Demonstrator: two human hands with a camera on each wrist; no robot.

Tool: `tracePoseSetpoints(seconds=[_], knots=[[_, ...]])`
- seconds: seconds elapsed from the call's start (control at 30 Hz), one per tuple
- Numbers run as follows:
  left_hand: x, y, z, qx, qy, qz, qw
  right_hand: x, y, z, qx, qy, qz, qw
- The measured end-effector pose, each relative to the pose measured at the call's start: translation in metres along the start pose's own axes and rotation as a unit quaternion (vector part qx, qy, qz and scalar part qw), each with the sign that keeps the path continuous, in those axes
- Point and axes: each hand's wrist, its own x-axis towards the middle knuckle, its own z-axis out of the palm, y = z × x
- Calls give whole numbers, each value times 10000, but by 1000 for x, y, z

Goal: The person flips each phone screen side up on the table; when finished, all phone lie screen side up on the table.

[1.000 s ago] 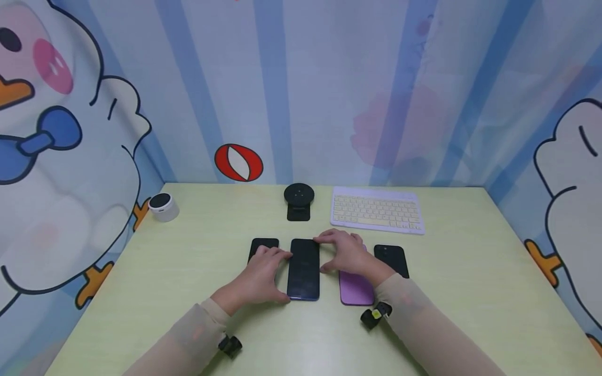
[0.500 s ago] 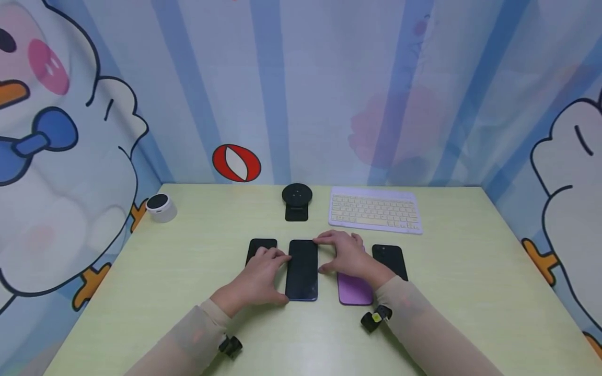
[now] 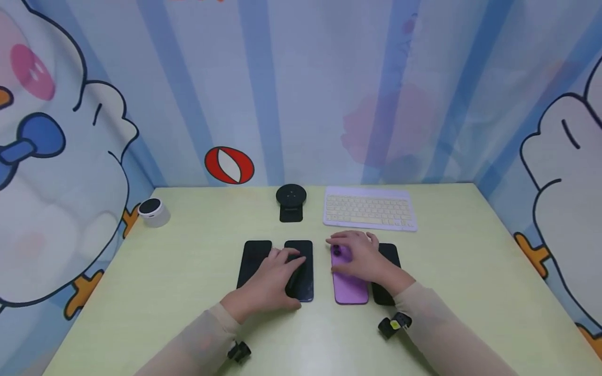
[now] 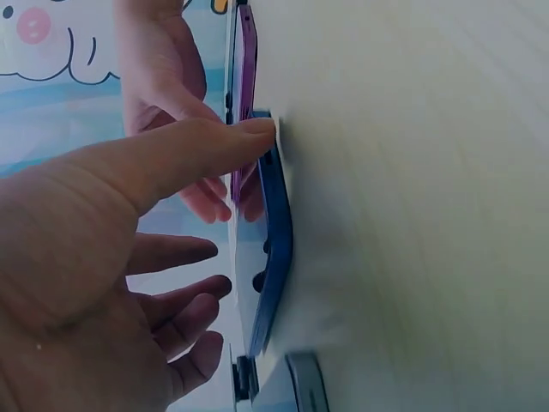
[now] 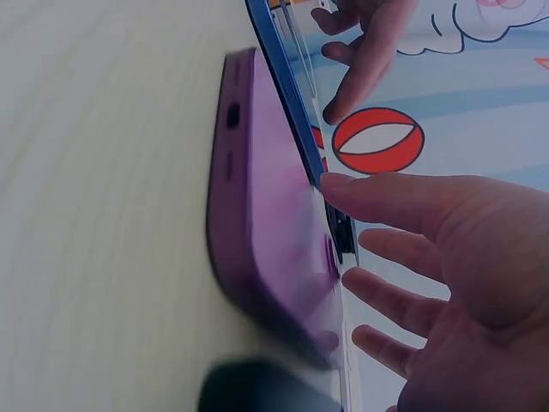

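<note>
Several phones lie in a row on the table. My left hand [image 3: 270, 284] is over the second one, a dark-screened phone [image 3: 307, 279] with a blue edge; its thumb overlaps the near end in the left wrist view, and the other fingers are spread apart above the screen. To its left is a black phone [image 3: 253, 256], partly behind that hand. My right hand [image 3: 364, 258] is over a purple phone [image 5: 283, 189] lying with its camera side up, thumb and fingers loosely extended and nothing gripped. Another black phone [image 3: 389, 254] is partly hidden under the right wrist.
Behind the phones stands a black round-topped stand [image 3: 291, 201]. A lilac keyboard [image 3: 370, 209] lies to its right. A small white cylinder with a black top [image 3: 154, 213] is at the far left edge. A printed curtain [image 3: 310, 104] rises behind the table [image 3: 470, 271].
My left hand has shifted right, reaching over the blue-edged phone. My right hand has drawn away from that phone to the right, uncovering the purple phone's camera. The head view has turned slightly.
</note>
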Motion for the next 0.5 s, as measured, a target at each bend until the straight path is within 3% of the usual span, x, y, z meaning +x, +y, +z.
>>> tracePoseSetpoints(seconds=[0.17, 0.5], knots=[[11, 9, 7, -169, -96, 192, 9996, -10, 10, -11, -92, -42, 73, 9999], [32, 31, 18, -42, -153, 568, 9983, -25, 40, -23, -215, 81, 93, 9997]])
